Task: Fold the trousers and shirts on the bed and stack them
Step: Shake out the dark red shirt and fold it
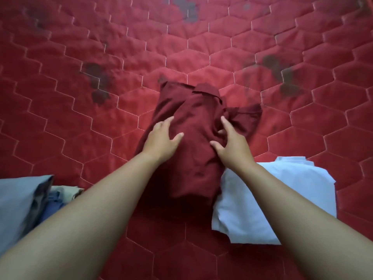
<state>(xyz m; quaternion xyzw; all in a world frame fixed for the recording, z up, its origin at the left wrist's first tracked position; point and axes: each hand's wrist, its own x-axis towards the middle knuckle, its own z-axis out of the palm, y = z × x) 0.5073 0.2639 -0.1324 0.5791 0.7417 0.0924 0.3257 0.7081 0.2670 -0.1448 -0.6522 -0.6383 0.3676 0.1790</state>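
Head view: we are pressing left hand (161, 139) and right hand (232, 144), both splayed, onto maroon shirt (193, 168); white garment (282, 190) at four o'clock.

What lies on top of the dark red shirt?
Only the left hand and the right hand, both touching the dark red shirt. The cloth under their palms is hidden.

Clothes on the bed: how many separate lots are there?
3: a maroon shirt in the middle, a white folded garment at right, a mixed stack at the left edge; more may lie out of view.
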